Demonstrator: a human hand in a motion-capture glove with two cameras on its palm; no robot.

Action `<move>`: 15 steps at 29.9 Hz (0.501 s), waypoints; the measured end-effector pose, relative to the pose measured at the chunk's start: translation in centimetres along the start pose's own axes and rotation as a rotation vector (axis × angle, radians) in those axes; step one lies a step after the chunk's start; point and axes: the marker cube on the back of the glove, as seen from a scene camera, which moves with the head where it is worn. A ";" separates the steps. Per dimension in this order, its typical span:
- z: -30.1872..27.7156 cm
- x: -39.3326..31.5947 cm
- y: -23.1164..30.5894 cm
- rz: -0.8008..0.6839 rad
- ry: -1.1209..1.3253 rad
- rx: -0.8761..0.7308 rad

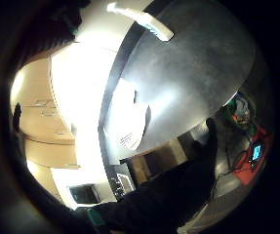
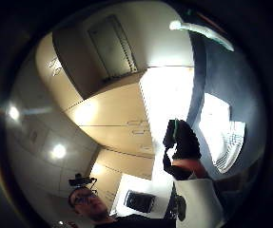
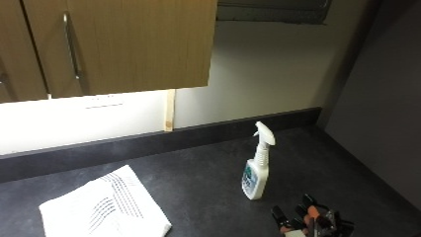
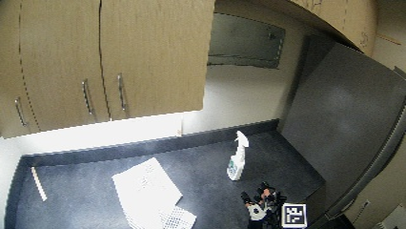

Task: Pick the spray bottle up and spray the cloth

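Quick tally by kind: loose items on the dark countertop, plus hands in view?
White plastic spray bottle: 1
White folded cloth with dark stripes: 1
Pale wooden stick: 1
Black-gloved right hand: 1
Total: 4

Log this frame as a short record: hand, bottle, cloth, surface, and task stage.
hand: gloved right hand at the counter's near edge, fingers spread, holding nothing
spray bottle: spray bottle upright on the counter, apart from the hand, untouched
cloth: white cloth with dark stripes lying flat, well to the side of the bottle
surface: dark countertop under wooden cabinets
task stage: bottle not yet picked up; no spraying yet
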 end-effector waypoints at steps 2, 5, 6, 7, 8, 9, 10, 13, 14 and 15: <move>0.1 0.0 -0.2 -0.003 0.003 0.004; 0.3 0.2 -0.8 -0.005 0.001 0.004; 0.4 0.3 -1.0 -0.005 0.002 0.003; 0.6 0.5 -1.3 -0.003 0.004 0.001; 0.9 0.7 -1.6 -0.001 0.006 -0.002; 1.2 0.9 -2.0 0.003 0.010 -0.005; 1.6 1.0 -2.3 0.007 0.015 -0.007; 2.9 1.4 -3.2 0.027 0.043 -0.015; 3.4 1.6 -3.4 0.034 0.056 -0.019; 3.9 1.9 -3.7 0.040 0.067 -0.022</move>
